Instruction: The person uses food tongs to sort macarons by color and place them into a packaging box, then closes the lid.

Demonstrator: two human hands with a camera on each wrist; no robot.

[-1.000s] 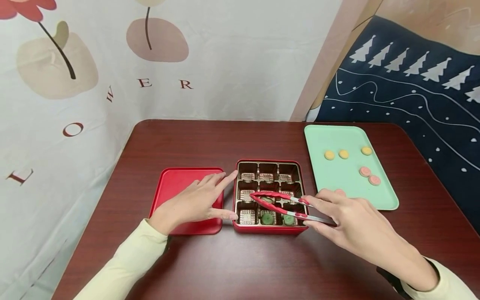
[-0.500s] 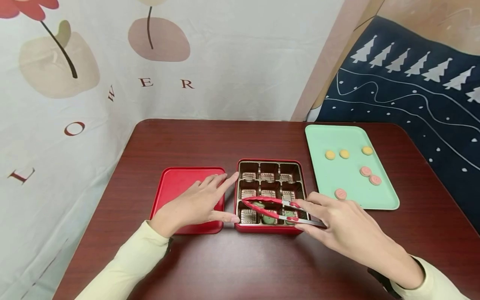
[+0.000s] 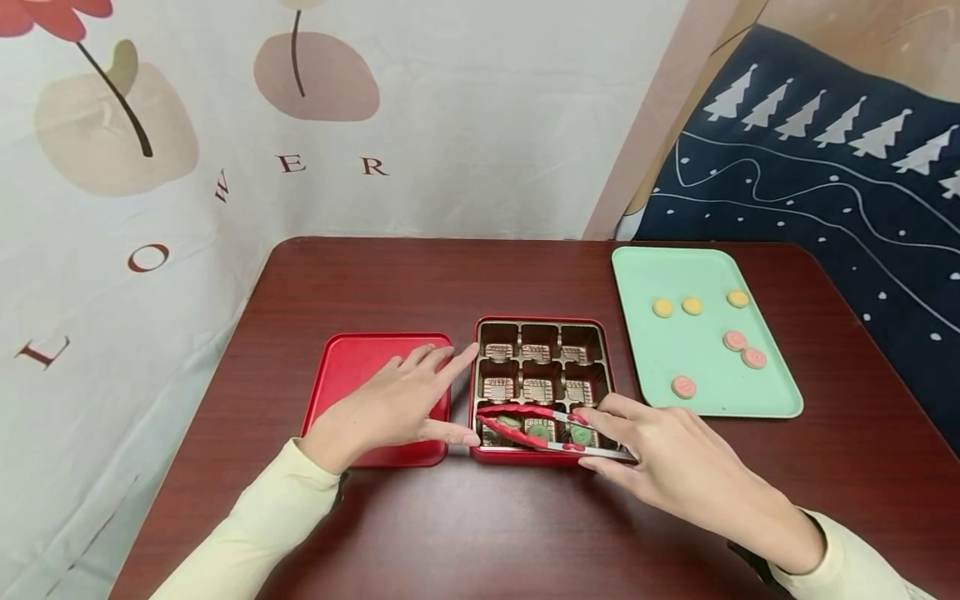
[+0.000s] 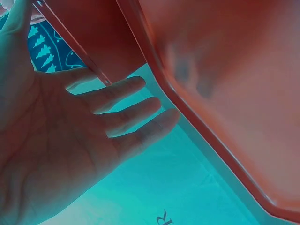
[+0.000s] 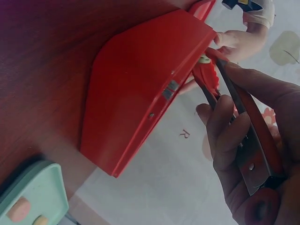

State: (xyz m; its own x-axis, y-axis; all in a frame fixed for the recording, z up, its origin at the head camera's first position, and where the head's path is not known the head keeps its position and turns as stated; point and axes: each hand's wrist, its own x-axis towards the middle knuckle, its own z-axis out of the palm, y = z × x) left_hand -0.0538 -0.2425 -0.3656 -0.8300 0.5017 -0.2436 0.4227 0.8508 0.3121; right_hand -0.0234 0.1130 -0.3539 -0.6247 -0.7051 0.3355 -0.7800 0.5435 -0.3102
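Observation:
My right hand [image 3: 667,454] holds a pair of kitchen tongs [image 3: 592,452] with red tips and steel handles. The tips pinch a small round green piece [image 3: 508,422] at the front-left compartment of a red square box [image 3: 536,457]. Two more green discs, one in the front-middle compartment [image 3: 538,431] and one at front right, lie below the tongs' arms. On the box's left side, my left hand [image 3: 386,406] has its fingers spread, index fingertip and thumb tip right at the wall. In the left wrist view its palm [image 4: 61,145] shows with nothing in it.
A red lid [image 3: 352,358] lies left of the box, partly under my left hand. Right of the box a mint-green tray [image 3: 675,271] carries several yellow and pink discs. The box's brown insert [image 3: 555,362] has bare middle and back compartments.
My right hand has moved the tongs and the green piece left and toward the front, from the middle compartment to the front-left one. The left hand has stayed at the box's side.

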